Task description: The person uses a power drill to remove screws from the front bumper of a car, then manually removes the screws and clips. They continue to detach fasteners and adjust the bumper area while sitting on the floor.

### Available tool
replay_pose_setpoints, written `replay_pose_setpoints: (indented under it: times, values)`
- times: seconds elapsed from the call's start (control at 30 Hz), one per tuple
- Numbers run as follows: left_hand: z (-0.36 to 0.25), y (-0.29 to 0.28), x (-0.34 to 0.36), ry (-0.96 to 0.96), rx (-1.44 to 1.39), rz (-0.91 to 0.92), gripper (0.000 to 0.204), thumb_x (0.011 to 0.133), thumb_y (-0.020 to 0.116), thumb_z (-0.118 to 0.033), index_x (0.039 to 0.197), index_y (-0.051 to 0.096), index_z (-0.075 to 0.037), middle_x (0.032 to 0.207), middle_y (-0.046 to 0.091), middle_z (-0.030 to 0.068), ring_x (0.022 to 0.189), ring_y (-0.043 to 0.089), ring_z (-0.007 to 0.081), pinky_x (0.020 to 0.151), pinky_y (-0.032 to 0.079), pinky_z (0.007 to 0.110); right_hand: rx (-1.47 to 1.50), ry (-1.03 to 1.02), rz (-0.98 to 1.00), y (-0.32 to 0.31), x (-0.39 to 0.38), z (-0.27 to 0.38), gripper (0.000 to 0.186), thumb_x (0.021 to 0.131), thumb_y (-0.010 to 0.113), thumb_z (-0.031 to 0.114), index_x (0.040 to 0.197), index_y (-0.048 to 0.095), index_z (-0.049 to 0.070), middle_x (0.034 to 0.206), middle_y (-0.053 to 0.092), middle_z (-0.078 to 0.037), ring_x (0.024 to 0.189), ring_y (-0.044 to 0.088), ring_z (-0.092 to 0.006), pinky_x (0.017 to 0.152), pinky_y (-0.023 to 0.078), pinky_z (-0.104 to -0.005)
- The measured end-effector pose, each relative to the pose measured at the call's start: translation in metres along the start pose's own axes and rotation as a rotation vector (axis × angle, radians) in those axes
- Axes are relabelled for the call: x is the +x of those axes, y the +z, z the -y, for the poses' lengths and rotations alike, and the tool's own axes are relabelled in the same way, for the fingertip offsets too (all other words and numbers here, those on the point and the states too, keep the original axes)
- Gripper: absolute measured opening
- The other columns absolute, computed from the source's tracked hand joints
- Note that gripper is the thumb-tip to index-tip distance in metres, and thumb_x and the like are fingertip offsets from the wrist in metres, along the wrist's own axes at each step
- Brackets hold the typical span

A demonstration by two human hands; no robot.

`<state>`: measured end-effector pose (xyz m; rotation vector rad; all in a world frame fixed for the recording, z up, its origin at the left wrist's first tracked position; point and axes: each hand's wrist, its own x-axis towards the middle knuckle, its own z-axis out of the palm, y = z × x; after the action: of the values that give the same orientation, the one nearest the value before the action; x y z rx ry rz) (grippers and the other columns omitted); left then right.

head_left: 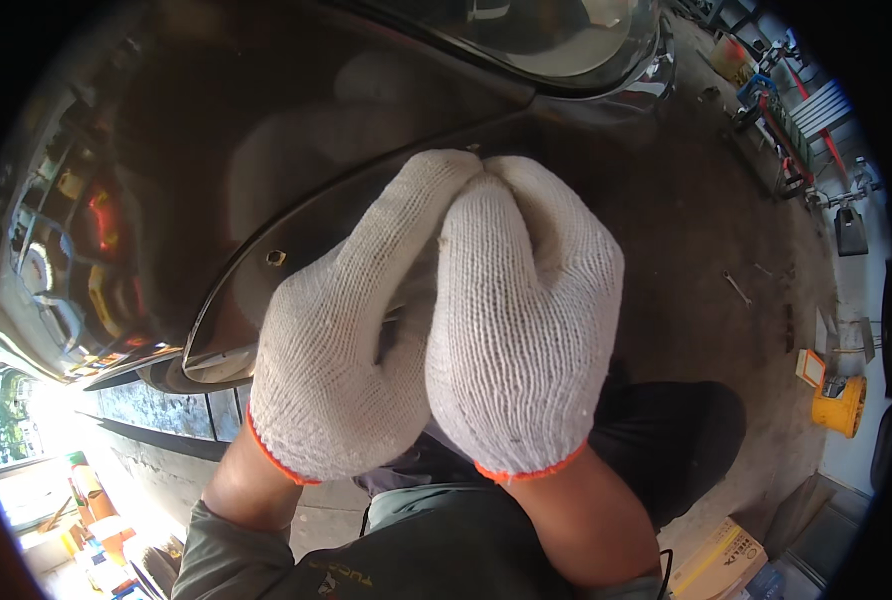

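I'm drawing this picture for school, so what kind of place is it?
It's probably a car repair garage. There's a big dark car up close, a wrench lying on the floor, and a yellow tub off to the right.

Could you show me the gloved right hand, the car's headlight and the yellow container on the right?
Right hand (pixel 522 335): head view, on its gloved back.
Headlight (pixel 556 42): head view, on its clear lens.
Yellow container (pixel 837 416): head view, on its side wall.
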<state>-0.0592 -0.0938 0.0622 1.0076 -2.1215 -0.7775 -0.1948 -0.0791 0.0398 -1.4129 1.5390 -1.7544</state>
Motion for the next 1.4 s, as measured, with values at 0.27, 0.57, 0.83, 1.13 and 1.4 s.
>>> replay_pose_setpoints:
  times: [0.27, 0.57, 0.83, 1.13, 1.4]
  values:
    - [-0.008, 0.004, -0.001, 0.061, 0.003, 0.014, 0.058, 0.099, 0.067, 0.003, 0.157, 0.060, -0.002, 0.149, 0.069, 0.0210, 0.138, 0.069, 0.0327, 0.116, 0.052, 0.038, 0.238, 0.192, -0.185, 0.012, -0.019, 0.002, 0.037, 0.111, 0.055, 0.029, 0.101, 0.069, -0.003, 0.081, 0.069, -0.013, 0.073, 0.068, -0.0251, 0.072, 0.054, -0.0367]
    - [-0.003, 0.016, -0.015, 0.082, -0.099, -0.045, 0.067, 0.091, 0.051, 0.018, 0.155, 0.059, 0.003, 0.132, 0.076, 0.0253, 0.123, 0.078, 0.0340, 0.102, 0.063, 0.040, 0.038, -0.200, 0.010, -0.028, -0.012, -0.023, 0.015, 0.108, 0.063, 0.008, 0.102, 0.070, -0.004, 0.083, 0.073, -0.019, 0.072, 0.075, -0.0350, 0.064, 0.059, -0.0382]
    - [-0.001, 0.024, -0.015, 0.109, -0.084, -0.111, 0.068, 0.090, 0.055, 0.016, 0.157, 0.057, 0.003, 0.135, 0.075, 0.0270, 0.124, 0.078, 0.0355, 0.103, 0.063, 0.040, -0.376, -0.262, 0.202, -0.048, 0.006, -0.004, 0.017, 0.105, 0.067, 0.009, 0.112, 0.075, -0.004, 0.088, 0.075, -0.023, 0.082, 0.078, -0.0412, 0.071, 0.060, -0.0411]
    - [0.004, 0.018, -0.015, 0.056, -0.166, -0.057, 0.065, 0.095, 0.058, 0.014, 0.159, 0.057, 0.003, 0.149, 0.069, 0.0245, 0.138, 0.070, 0.0316, 0.112, 0.056, 0.037, -0.417, -0.249, 0.188, -0.039, 0.008, -0.001, 0.016, 0.104, 0.067, 0.010, 0.108, 0.074, -0.004, 0.087, 0.075, -0.024, 0.081, 0.077, -0.0417, 0.071, 0.059, -0.0422]
    - [0.008, 0.017, -0.011, 0.069, -0.178, -0.059, 0.067, 0.090, 0.059, 0.012, 0.157, 0.057, 0.006, 0.151, 0.067, 0.0278, 0.140, 0.068, 0.0380, 0.114, 0.054, 0.040, -0.576, -0.127, 0.285, -0.038, 0.020, 0.026, 0.015, 0.103, 0.065, 0.007, 0.104, 0.073, -0.005, 0.087, 0.074, -0.025, 0.080, 0.075, -0.0439, 0.072, 0.058, -0.0437]
